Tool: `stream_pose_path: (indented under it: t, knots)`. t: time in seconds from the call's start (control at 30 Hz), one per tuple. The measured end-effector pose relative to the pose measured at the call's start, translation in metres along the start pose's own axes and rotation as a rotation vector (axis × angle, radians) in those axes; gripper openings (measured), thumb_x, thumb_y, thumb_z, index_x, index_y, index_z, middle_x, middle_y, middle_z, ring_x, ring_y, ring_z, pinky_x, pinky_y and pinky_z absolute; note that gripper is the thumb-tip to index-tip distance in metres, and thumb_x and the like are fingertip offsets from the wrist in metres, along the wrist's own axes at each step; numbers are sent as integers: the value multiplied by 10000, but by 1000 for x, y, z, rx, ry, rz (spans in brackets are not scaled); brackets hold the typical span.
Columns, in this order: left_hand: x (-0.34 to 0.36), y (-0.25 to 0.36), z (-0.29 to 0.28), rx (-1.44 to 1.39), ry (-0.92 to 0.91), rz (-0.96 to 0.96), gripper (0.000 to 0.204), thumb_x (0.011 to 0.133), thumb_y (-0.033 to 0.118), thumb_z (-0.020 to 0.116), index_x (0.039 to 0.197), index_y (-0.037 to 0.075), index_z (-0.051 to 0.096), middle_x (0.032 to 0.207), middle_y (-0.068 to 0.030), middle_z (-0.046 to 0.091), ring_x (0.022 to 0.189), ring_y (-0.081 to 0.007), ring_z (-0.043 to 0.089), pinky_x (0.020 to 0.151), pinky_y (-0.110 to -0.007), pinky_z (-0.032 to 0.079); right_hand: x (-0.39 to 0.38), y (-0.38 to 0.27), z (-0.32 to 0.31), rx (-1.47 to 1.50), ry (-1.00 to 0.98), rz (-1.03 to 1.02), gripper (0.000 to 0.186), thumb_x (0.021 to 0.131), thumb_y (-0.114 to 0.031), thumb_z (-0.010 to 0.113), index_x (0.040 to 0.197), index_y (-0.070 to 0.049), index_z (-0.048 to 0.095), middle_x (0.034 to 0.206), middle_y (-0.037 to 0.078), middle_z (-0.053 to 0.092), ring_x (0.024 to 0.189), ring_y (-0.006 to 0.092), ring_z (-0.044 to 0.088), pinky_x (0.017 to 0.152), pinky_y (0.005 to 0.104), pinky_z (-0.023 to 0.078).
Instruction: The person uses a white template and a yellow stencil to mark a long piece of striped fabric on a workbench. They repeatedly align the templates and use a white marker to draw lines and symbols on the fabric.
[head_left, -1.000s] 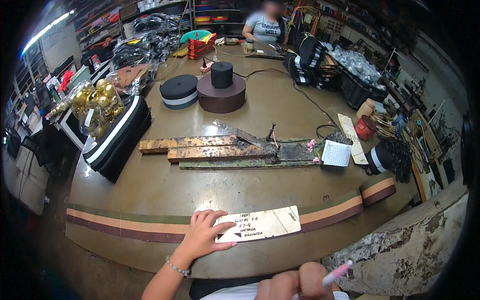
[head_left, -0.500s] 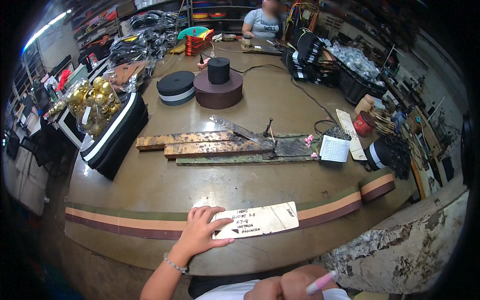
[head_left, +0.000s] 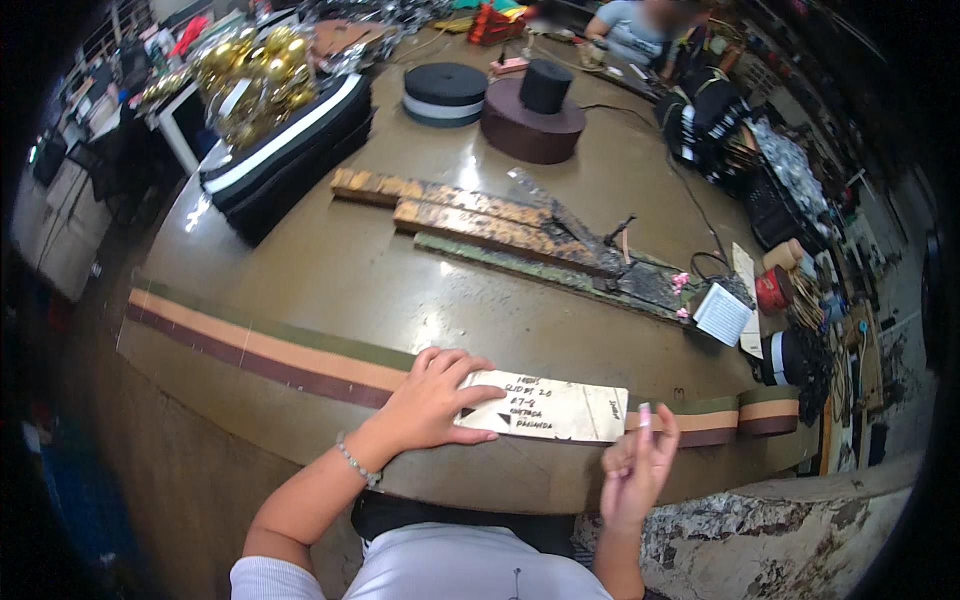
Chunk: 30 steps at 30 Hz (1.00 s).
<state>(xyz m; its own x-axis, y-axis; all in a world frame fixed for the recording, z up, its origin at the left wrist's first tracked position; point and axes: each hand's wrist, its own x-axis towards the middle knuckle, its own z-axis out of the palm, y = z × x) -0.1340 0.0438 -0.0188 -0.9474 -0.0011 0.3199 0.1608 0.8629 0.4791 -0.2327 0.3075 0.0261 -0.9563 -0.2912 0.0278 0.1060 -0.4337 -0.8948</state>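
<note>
A long striped band [head_left: 285,350] in olive green, peach and maroon lies along the near edge of the table. Its right end curls into a standing roll [head_left: 768,412]. On the band rests an off-white card template [head_left: 565,408] with handwriting and dark notches at its left end. My left hand [head_left: 430,402] presses the card's left end down with spread fingers, thumb along the lower edge. Beside the card's right end, my right hand [head_left: 637,462] holds a pink-and-white pen [head_left: 644,416] upright in closed fingers. Its tip is too small to make out.
A wooden jig [head_left: 480,220] with a metal arm lies mid-table. Behind it stand a black-and-grey roll [head_left: 444,95] and a maroon roll [head_left: 535,125]. A black-and-white stack [head_left: 290,155] and bagged gold balls [head_left: 255,80] sit left. Another person [head_left: 635,35] sits at the far side.
My right hand has risen from near my body to the card's right end, carrying the pen. The left hand stays on the card. The whole view has shifted and tilted.
</note>
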Motion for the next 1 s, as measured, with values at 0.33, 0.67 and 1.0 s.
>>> stream_pose_path:
  t: [0.33,0.67,1.0]
  knots:
    - [-3,-3,-1,-10,-9,41,561,763,466,778,1262,236,667,1344,-82,560,1238,-299,500,1068,-475,336,57,28,-83,118,92,-138,275,1079,-221,501,1278,-32,512,1309,175,628,1237,250,606,999,349,544]
    - [-4,-3,0,-4,19,67,545,770,471,767,1242,219,664,1334,-83,569,1246,-294,501,1059,-475,344,91,11,-117,-1613,-253,-413,232,1063,-208,486,1101,-4,589,1157,193,602,1180,366,526,1031,457,389]
    - [-5,-4,10,41,27,63,489,775,464,769,1192,224,684,1350,-75,567,1236,-291,508,1068,-472,363,133,-9,-172,-1770,-143,-508,309,1067,-231,479,951,45,556,943,198,544,917,370,507,819,446,415]
